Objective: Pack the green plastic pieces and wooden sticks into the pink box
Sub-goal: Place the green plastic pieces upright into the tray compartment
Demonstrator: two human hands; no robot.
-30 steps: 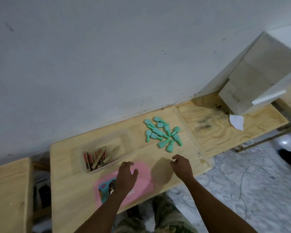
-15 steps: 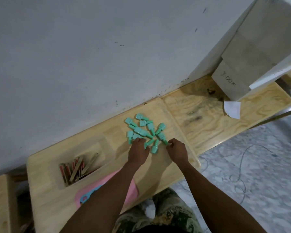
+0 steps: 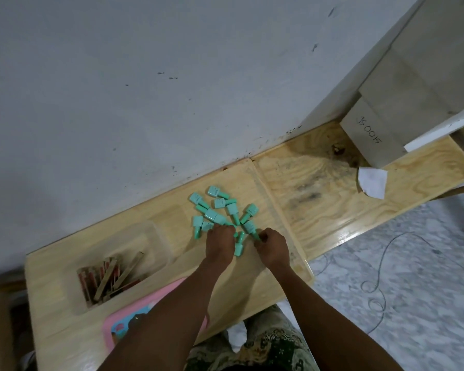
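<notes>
Both hands have stayed at the near edge of the green pieces (image 3: 223,210) since half a second ago.
Left hand (image 3: 219,243) rests palm-down on them, fingers curled; right hand (image 3: 272,246) pinches one piece; pink box (image 3: 123,318) lies nearer the person than the pile.

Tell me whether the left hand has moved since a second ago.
Yes. The left hand left the pink box and went forward to the green pieces.

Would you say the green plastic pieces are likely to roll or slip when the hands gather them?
The green plastic pieces look small and hollow, so probably light and stiff. Their blocky heads likely stop rolling. On the glossy wooden table they may skid when the left hand nudges them.
</notes>
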